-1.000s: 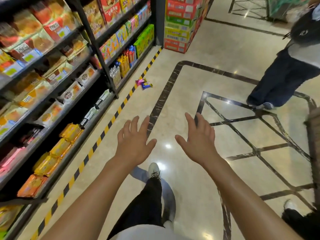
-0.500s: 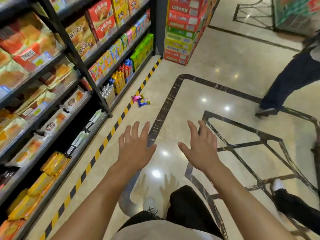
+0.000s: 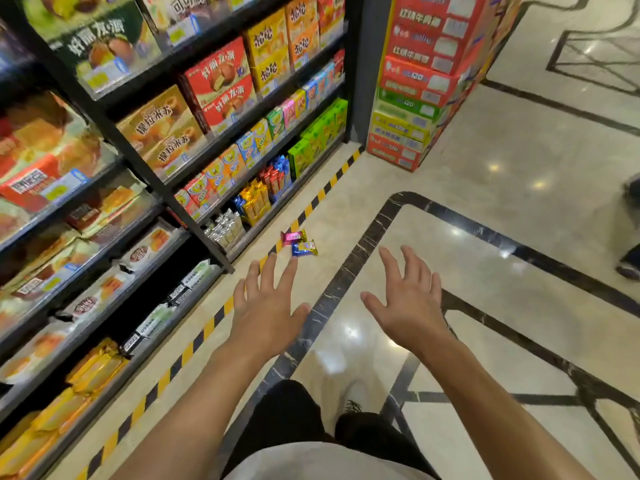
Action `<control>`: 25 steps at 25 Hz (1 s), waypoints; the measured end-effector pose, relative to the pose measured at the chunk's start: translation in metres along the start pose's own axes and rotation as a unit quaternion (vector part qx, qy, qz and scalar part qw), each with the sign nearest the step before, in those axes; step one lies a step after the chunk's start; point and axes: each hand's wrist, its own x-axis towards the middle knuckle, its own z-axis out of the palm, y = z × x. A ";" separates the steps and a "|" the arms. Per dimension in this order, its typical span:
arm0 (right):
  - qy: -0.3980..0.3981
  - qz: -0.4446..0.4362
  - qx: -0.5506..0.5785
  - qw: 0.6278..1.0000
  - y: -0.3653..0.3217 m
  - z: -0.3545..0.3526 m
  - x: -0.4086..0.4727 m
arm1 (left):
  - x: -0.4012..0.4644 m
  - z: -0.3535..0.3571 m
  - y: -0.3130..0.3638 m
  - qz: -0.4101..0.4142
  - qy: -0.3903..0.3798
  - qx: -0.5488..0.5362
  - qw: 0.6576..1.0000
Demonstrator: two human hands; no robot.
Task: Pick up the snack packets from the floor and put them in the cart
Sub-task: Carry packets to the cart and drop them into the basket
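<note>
Two small snack packets lie side by side on the shiny floor near the foot of the shelves: a pink packet [image 3: 293,236] and a blue packet [image 3: 304,248]. My left hand [image 3: 266,306] is stretched out with fingers spread, its fingertips just short of the blue packet and holding nothing. My right hand [image 3: 408,299] reaches forward to the right of the packets, fingers straight and empty. No cart shows in the head view.
Tall black shelves [image 3: 145,174] full of boxed and bagged snacks line the left side, edged by yellow-black floor tape [image 3: 207,327]. A stack of red, green and yellow cartons [image 3: 419,95] stands ahead. Another person's foot [image 3: 628,270] is at the right edge.
I have walked forward, so the packets are now much closer, just beyond my left fingertips. The other person has shifted off toward the right edge. Both hands stay spread and empty.
</note>
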 end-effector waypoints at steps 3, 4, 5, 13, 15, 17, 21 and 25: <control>-0.017 -0.020 -0.021 0.999 0.002 -0.022 0.067 | 0.048 -0.009 0.010 -0.027 0.015 -0.004 1.000; -0.020 -0.030 -0.022 0.999 0.000 -0.027 0.090 | 0.065 -0.011 0.010 -0.040 0.018 -0.007 0.999; -0.022 -0.041 -0.022 0.999 -0.003 -0.031 0.112 | 0.081 -0.013 0.011 -0.052 0.019 -0.012 0.998; -0.053 -0.139 -0.057 0.987 -0.059 -0.045 0.312 | 0.239 -0.024 -0.017 -0.134 0.013 -0.075 0.988; -0.059 -0.158 -0.065 0.983 -0.074 -0.049 0.348 | 0.267 -0.029 -0.026 -0.145 0.011 -0.087 0.986; -0.064 -0.189 -0.085 0.976 -0.091 -0.055 0.386 | 0.299 -0.037 -0.034 -0.165 0.011 -0.095 0.982; -0.077 -0.256 -0.107 0.957 -0.123 -0.066 0.449 | 0.350 -0.062 -0.043 -0.218 0.022 -0.132 0.967; -0.114 -0.336 -0.108 0.929 -0.155 -0.058 0.515 | 0.393 -0.075 -0.045 -0.288 0.029 -0.168 0.942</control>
